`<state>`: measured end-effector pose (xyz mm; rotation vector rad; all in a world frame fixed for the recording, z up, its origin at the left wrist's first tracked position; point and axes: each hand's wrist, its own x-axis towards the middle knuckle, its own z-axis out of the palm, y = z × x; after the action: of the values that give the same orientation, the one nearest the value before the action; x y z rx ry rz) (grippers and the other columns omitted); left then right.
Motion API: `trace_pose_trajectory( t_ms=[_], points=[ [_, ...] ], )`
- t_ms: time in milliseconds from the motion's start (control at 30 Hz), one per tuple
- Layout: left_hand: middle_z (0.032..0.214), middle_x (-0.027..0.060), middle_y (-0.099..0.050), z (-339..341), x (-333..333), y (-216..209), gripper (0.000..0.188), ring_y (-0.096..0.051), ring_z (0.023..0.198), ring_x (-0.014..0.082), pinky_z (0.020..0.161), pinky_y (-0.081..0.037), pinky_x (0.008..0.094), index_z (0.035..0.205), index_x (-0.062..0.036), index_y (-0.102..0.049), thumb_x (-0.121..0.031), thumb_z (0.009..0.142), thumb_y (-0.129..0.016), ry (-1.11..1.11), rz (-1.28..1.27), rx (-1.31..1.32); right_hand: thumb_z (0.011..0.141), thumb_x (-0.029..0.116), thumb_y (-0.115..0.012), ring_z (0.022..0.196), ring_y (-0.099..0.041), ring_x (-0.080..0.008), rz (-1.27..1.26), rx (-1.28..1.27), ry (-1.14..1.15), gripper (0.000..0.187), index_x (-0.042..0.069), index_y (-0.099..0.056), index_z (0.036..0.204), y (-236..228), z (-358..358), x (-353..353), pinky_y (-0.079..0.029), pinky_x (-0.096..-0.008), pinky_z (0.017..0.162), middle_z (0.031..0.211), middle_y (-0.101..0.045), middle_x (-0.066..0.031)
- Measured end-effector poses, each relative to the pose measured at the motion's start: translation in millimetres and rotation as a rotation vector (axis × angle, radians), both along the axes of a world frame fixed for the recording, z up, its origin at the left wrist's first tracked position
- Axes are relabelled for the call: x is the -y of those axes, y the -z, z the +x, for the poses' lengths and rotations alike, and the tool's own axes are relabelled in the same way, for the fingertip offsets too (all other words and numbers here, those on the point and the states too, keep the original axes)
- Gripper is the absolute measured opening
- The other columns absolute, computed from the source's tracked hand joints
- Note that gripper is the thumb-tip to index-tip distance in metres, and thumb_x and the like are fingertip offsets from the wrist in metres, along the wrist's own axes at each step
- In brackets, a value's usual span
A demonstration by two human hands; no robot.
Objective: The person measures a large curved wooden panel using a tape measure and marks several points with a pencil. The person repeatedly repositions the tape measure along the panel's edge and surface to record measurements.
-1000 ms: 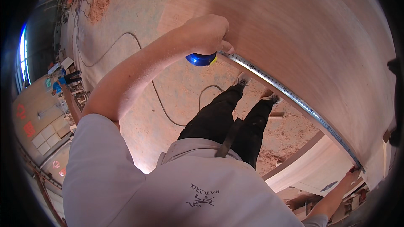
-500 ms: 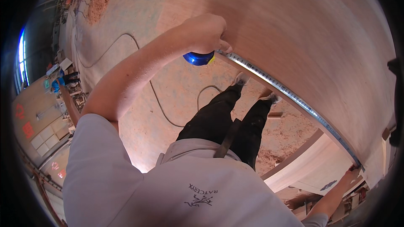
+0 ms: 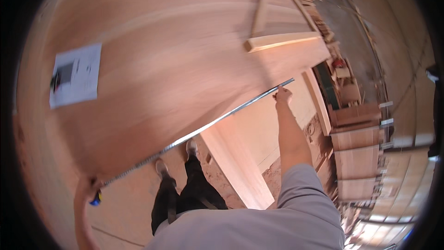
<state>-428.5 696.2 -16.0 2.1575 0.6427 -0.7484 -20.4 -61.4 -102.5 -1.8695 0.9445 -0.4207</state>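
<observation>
The view has swung round toward the right: the paper (image 3: 90, 71), at the upper right half a second ago, is now at the left of the frame. The left hand (image 3: 87, 189) has gone from the upper middle to the lower left, and the right hand (image 3: 283, 95) from the lower right corner to right of centre.

The tape (image 3: 203, 128) still spans the two, running along the near edge of the board (image 3: 175, 78) from lower left to right of centre. The right hand pinches it near its free end, which pokes out a little past the fingers. The left hand is closed at the other end, by the blue case (image 3: 96, 198); blur and shadow hide its exact grip. A wooden frame (image 3: 282, 40) now shows on the board at the upper right.

This looks more like a turn of the head than a shift of the tape: the stretch seems kept, with attention gone to the free end. The tape's marks are too blurred to make out.
</observation>
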Motion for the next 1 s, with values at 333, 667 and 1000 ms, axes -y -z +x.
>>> trace_pose_trajectory(
  t_ms=[333, 667, 1000],
  points=[
    [0.078, 0.0026, -0.071, 25, 135, -30, 0.038, -0.064, 0.073, 0.0097, 0.068, -0.051, 0.0288, 0.092, -0.0053, -0.075, -0.041, 0.097, -0.066, 0.829, -0.508, -0.272, 0.097, 0.018, -0.066, 0.051, -0.056, -0.0126, 0.265, 0.127, 0.166, 0.019, 0.006, -0.061, 0.083, -42, -403, 81, -0.051, -0.0275, 0.047, 0.062, -0.052, 0.0000],
    [0.078, 0.0059, -0.072, 5, 306, -16, 0.035, -0.066, 0.074, 0.0144, 0.070, -0.052, 0.0313, 0.086, -0.0029, -0.075, -0.029, 0.101, -0.059, 0.959, -0.588, -0.070, 0.097, 0.014, -0.063, 0.057, -0.060, -0.0112, 0.309, 0.015, -0.211, 0.017, 0.002, -0.062, 0.087, -93, -555, -98, -0.052, -0.0270, 0.056, 0.066, -0.062, -0.0040],
    [0.079, 0.0052, -0.070, -76, 447, 26, 0.040, -0.063, 0.071, 0.0119, 0.069, -0.050, 0.0278, 0.083, 0.0023, -0.070, -0.026, 0.105, -0.052, 0.442, -0.598, 0.043, 0.096, 0.012, -0.062, 0.057, -0.062, -0.0124, -0.060, -0.061, -0.144, 0.017, 0.001, -0.061, 0.083, -65, -693, 87, -0.049, -0.0283, 0.057, 0.062, -0.064, -0.0060]
  ],
)
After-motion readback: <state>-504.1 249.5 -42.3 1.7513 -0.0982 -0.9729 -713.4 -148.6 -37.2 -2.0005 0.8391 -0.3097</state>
